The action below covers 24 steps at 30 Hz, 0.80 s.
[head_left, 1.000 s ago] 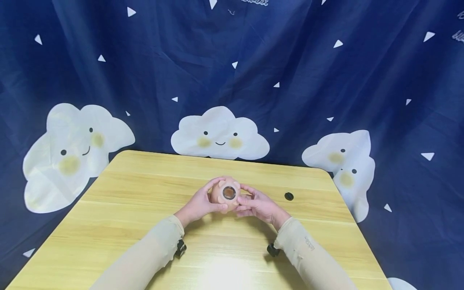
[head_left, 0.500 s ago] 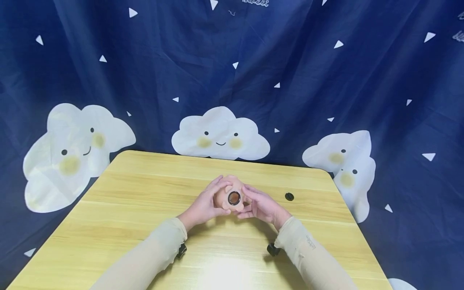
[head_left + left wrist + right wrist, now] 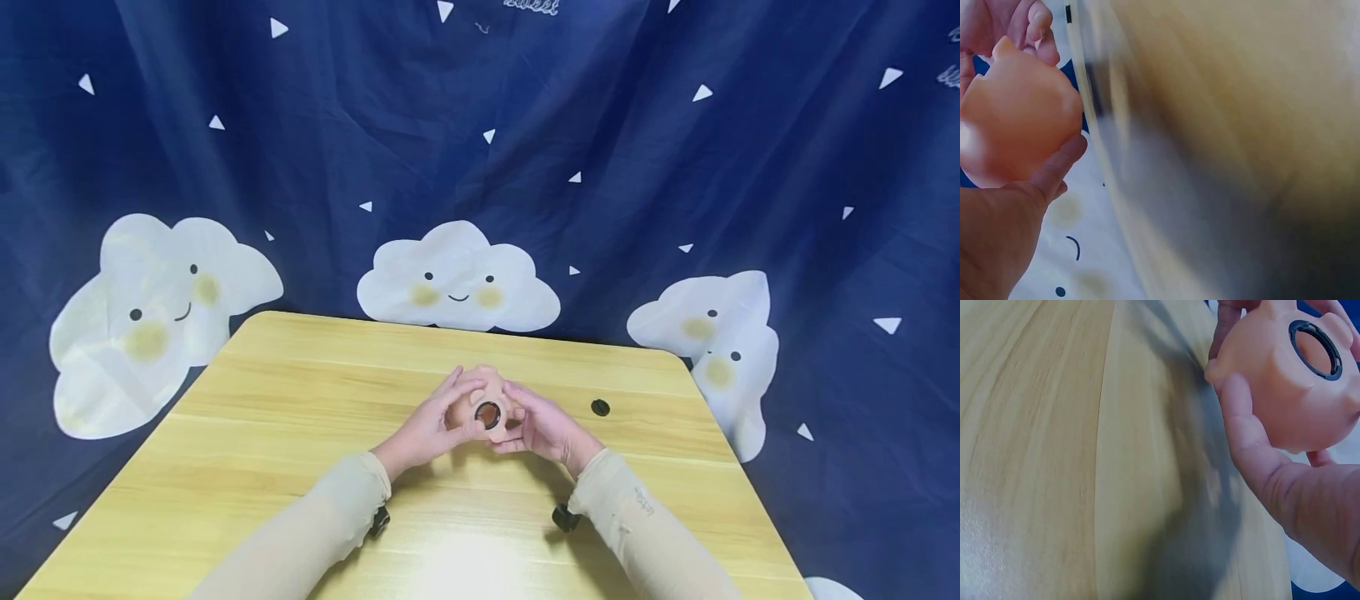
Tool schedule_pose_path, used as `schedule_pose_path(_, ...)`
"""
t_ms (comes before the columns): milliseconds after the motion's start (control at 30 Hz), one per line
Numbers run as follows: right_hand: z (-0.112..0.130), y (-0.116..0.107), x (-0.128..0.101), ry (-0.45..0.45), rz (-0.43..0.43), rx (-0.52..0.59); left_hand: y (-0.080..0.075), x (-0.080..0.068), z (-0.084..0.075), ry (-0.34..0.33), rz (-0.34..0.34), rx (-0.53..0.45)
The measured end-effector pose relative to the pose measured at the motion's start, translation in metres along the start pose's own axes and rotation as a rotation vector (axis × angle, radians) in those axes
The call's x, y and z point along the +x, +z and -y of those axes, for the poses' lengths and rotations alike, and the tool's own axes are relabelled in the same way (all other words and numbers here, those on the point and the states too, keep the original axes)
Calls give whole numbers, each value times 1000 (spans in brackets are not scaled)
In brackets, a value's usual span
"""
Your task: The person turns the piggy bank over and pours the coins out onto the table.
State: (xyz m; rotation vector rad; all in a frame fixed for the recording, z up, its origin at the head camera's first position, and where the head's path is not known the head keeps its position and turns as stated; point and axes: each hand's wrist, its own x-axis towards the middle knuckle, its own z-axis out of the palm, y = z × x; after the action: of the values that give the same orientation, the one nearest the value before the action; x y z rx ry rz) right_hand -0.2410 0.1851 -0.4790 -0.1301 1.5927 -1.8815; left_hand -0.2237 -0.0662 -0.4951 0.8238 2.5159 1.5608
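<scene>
A round peach-coloured toy (image 3: pixel 471 397) with small nubs is held just above the middle of the wooden table (image 3: pixel 300 400). Its black-ringed hole (image 3: pixel 487 413) faces me. My left hand (image 3: pixel 433 422) grips its left side, thumb in front and fingers behind. My right hand (image 3: pixel 543 427) grips its right side. In the left wrist view the toy (image 3: pixel 1016 125) rests against my left thumb (image 3: pixel 1054 169), and fingertips curl over its top. The right wrist view shows the toy (image 3: pixel 1285 394) and its ringed hole (image 3: pixel 1316 349), with my right thumb (image 3: pixel 1247 437) pressed along its side.
A small black round cap (image 3: pixel 599 407) lies on the table right of my right hand. A dark blue curtain (image 3: pixel 600 167) printed with white clouds hangs behind the table's far edge. Black wrist cameras (image 3: pixel 564 517) sit under both beige sleeves.
The toy has shifted slightly right and down between my hands, its hole tipping lower towards me. Both hands keep their hold; the cap has not moved.
</scene>
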Motion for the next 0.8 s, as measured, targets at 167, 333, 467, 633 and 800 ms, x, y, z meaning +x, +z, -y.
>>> schedule_pose_path(167, -1, 2, 2, -2, -50, 21, 1, 0, 2, -74, -10, -42)
schedule_pose_path(333, -2, 4, 3, -36, -107, 27, 0, 1, 7, -169, -26, -131)
schedule_pose_path(467, -4, 4, 4, -60, -142, 32, -1, 2, 9, -183, -19, -130)
schedule_pose_path(633, -9, 5, 3, -81, -146, 31, -3, 6, 9, -246, 17, -236)
schedule_pose_path(800, -10, 7, 2, -113, -130, 16, -6, 10, 8, -314, 51, -475)
